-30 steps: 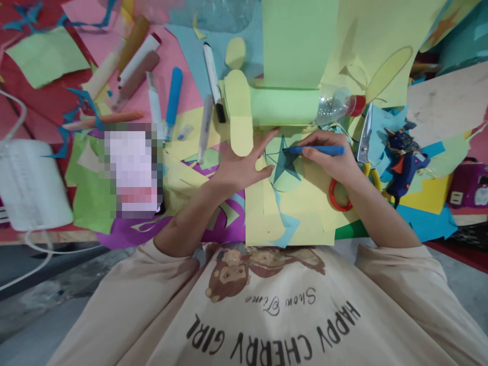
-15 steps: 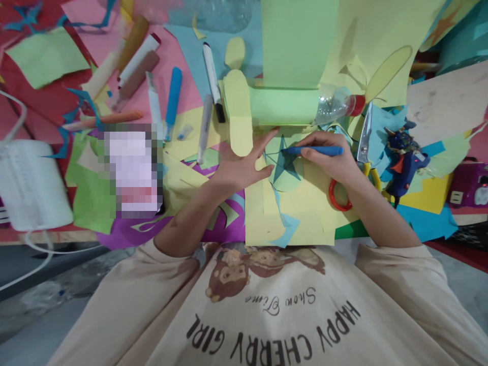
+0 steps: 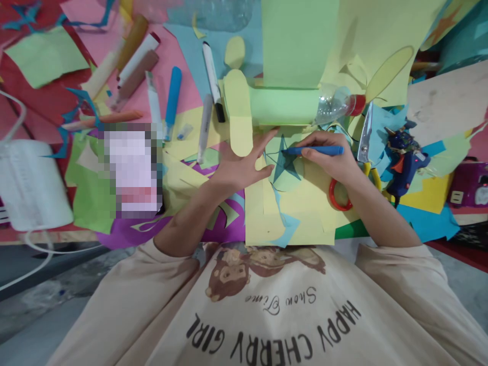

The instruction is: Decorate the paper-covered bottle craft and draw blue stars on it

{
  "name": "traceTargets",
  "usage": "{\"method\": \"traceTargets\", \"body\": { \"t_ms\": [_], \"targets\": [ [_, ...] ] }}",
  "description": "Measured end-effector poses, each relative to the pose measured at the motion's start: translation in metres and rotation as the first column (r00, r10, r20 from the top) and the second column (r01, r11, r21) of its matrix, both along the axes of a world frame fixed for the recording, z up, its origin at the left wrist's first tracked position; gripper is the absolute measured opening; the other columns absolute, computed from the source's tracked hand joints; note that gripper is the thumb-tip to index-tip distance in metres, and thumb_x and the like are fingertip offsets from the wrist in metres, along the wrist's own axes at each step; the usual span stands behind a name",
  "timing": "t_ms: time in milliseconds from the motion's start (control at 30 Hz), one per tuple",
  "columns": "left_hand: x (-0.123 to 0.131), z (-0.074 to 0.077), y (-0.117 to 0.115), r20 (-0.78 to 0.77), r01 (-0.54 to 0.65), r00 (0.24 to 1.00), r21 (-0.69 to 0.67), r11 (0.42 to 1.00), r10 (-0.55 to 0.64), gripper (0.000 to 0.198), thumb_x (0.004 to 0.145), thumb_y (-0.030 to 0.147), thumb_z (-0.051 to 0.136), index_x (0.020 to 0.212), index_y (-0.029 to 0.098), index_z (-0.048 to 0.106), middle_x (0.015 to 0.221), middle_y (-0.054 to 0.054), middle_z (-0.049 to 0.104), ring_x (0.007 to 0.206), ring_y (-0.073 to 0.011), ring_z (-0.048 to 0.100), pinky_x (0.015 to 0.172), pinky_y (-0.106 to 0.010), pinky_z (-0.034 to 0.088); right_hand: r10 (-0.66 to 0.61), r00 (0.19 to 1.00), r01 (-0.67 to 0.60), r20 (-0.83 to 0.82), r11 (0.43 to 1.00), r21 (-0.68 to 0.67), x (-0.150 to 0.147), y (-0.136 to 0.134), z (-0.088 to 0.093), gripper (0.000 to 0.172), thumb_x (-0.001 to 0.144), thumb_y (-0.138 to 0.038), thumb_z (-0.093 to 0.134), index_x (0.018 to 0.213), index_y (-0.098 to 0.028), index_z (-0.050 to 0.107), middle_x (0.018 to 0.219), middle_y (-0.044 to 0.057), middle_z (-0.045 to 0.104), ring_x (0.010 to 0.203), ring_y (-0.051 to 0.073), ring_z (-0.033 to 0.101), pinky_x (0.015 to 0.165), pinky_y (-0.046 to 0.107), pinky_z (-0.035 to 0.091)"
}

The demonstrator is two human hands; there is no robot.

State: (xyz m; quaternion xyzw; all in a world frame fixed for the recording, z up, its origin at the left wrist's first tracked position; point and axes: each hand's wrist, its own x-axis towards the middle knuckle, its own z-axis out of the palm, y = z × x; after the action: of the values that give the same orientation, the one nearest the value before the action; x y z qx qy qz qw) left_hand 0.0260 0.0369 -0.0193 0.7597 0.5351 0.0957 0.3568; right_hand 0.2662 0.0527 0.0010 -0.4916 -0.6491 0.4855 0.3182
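My right hand (image 3: 330, 155) grips a blue marker (image 3: 324, 150), its tip on a star drawing (image 3: 286, 165) that is partly coloured blue. The star is on a pale green piece of paper (image 3: 284, 186) over yellow sheets (image 3: 263, 231). My left hand (image 3: 244, 165) lies with fingers spread at the left side of this paper, thumb and forefinger on it. A rounded yellow paper strip (image 3: 240, 109) covers some of its fingers. Just beyond both hands lies a plastic bottle (image 3: 285, 105) wrapped in light green paper, with a red cap (image 3: 357, 105).
Scissors (image 3: 340, 195) with red and yellow handles lie under my right wrist. Farther right is a blue glue gun (image 3: 402, 175). Several markers (image 3: 173, 96) lie left of the bottle. A phone (image 3: 133, 170) with a blurred screen and a white power block (image 3: 36, 185) are at the left.
Almost nothing differs. The blue marker and my right fingers have shifted very slightly over the star; my left hand stays in place.
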Motion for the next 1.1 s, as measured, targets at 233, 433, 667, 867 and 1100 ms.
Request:
{"method": "traceTargets", "body": {
  "t_ms": [233,433,667,867,1100],
  "targets": [
    [-0.0003,0.0029,0.0003,-0.007,0.003,1.0,-0.045,0.999,-0.003,0.077,0.086,0.035,0.064,0.158,0.032,0.037,0.116,-0.004,0.063,0.089,-0.0187,0.057,0.093,-0.037,0.044,-0.025,0.999,0.025,0.02,0.999,-0.031,0.001,0.0009,-0.0019,0.009,0.078,-0.028,0.069,0.078,-0.02,0.072,0.078,0.003,0.073,0.072,0.018,0.065,0.067,0.033,0.054],
    [0.0007,0.0071,0.001,-0.021,0.0,1.0,-0.074,0.997,-0.001,0.077,0.086,0.035,0.065,0.158,0.033,0.037,0.113,-0.003,0.063,0.091,-0.0195,0.058,0.095,-0.038,0.045,-0.007,1.0,0.008,0.011,1.0,-0.022,0.001,0.0009,-0.001,0.008,0.079,-0.027,0.069,0.079,-0.02,0.071,0.078,0.003,0.072,0.073,0.018,0.065,0.068,0.034,0.054],
    [0.0009,0.0056,0.0007,-0.005,0.003,1.0,-0.048,0.999,-0.004,0.079,0.085,0.034,0.064,0.158,0.032,0.037,0.115,-0.004,0.063,0.091,-0.0198,0.058,0.093,-0.038,0.046,-0.088,0.996,0.087,-0.006,0.995,-0.055,0.0008,-0.0009,-0.0023,0.011,0.08,-0.032,0.071,0.078,-0.022,0.069,0.076,0.002,0.071,0.071,0.018,0.066,0.067,0.034,0.056],
    [0.0015,0.0083,0.001,-0.035,0.002,0.999,-0.065,0.998,-0.005,0.078,0.086,0.036,0.063,0.159,0.03,0.036,0.113,-0.005,0.063,0.09,-0.0208,0.058,0.094,-0.039,0.045,-0.123,0.992,0.123,-0.016,0.992,-0.012,-0.0006,-0.0014,-0.0017,0.016,0.083,-0.038,0.073,0.086,-0.023,0.071,0.08,0.002,0.072,0.073,0.018,0.067,0.066,0.033,0.055],
    [0.0008,0.0046,0.0006,-0.01,0.007,1.0,-0.045,0.999,-0.008,0.078,0.085,0.035,0.064,0.158,0.031,0.036,0.115,-0.004,0.062,0.09,-0.0193,0.057,0.089,-0.035,0.046,-0.085,0.996,0.085,-0.039,0.996,0.002,-0.001,-0.0001,-0.0027,0.013,0.083,-0.035,0.073,0.085,-0.022,0.071,0.081,0.002,0.073,0.073,0.016,0.066,0.067,0.031,0.054]
  ]
}}
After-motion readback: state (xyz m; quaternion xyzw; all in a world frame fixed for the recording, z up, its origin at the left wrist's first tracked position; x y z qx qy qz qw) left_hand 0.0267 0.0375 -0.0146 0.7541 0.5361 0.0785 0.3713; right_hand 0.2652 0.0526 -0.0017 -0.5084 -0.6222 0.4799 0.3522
